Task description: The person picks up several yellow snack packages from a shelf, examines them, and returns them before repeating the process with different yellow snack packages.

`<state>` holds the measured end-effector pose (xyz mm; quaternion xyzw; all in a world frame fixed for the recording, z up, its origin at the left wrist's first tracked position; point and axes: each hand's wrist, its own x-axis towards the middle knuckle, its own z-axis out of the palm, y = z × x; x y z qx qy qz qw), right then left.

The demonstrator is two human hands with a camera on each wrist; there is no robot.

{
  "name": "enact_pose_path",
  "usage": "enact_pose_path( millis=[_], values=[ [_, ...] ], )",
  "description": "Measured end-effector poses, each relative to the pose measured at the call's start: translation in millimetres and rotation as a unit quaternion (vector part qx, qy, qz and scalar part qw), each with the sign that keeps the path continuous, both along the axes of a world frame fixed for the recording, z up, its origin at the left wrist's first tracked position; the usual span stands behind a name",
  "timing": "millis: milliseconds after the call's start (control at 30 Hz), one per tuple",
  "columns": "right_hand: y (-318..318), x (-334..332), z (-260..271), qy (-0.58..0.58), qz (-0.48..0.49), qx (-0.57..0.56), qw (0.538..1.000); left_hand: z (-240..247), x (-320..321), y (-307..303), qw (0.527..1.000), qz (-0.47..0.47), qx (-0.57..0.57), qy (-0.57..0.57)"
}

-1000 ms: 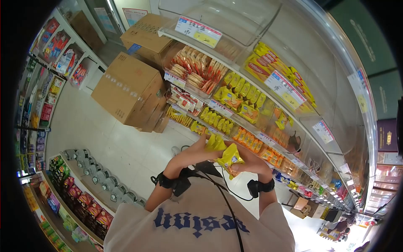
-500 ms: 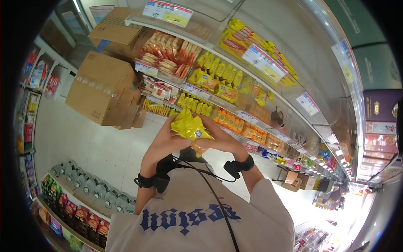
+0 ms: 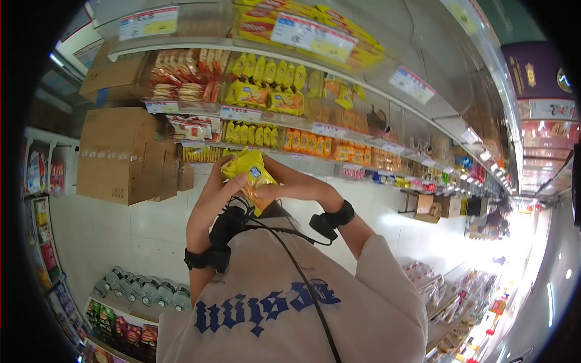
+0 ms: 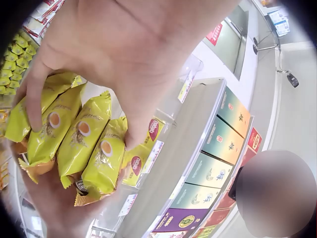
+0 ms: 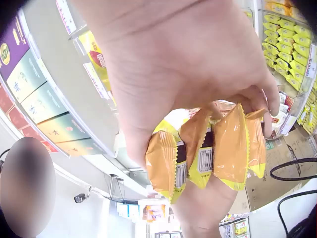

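Both hands hold one row of several small wrapped snack packets (image 3: 249, 169) in front of the chest. My left hand (image 3: 209, 202) grips the row from the left, its thumb at one end and fingers round the other, as the left wrist view shows. There the packets' yellow fronts (image 4: 81, 131) carry a round picture. My right hand (image 3: 296, 189) clasps the same row from the other side. In the right wrist view the packets' orange backs (image 5: 230, 146) show barcodes, with the thumb against the end packet and my left hand (image 5: 203, 203) behind them.
Ahead are store shelves with yellow packs (image 3: 269, 100), orange packs (image 3: 307, 142) and price tags (image 3: 313, 37). Cardboard boxes (image 3: 118, 154) stand at the left. Water jugs (image 3: 145, 290) line a low shelf at lower left. A black cable (image 3: 296, 260) runs down the shirt.
The hands have come closer together round the packets, which have turned between them. The head view has swung, so the shelves now run more level and the boxes sit farther left.
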<state>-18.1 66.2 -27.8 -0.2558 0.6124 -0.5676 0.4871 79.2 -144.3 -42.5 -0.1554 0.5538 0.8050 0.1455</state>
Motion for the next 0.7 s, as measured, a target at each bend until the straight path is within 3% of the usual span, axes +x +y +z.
enact_pose_path(
  millis=[200,400,533,633,700],
  values=[
    [9.3,-3.8,-19.2,-0.038,-0.031,0.037,0.998,1.4,-3.5,10.8,0.999,0.011,-0.039,-0.022],
    [4.5,-6.6,-76.8,-0.226,-0.07,-0.026,0.971,-17.5,5.4,8.1,0.998,0.029,-0.049,-0.035],
    [-10.1,-23.9,-102.0,-0.207,-0.068,0.006,0.976,-33.1,24.1,-5.9,0.992,0.057,-0.101,-0.047],
    [-12.5,-41.8,-160.6,-0.208,-0.131,0.046,0.968,-39.0,41.3,-16.1,0.994,0.045,-0.085,-0.042],
    [-28.9,-48.9,-176.8,-0.124,-0.182,0.095,0.971,-43.6,54.6,-18.7,0.996,0.047,-0.063,-0.038]
  ],
)
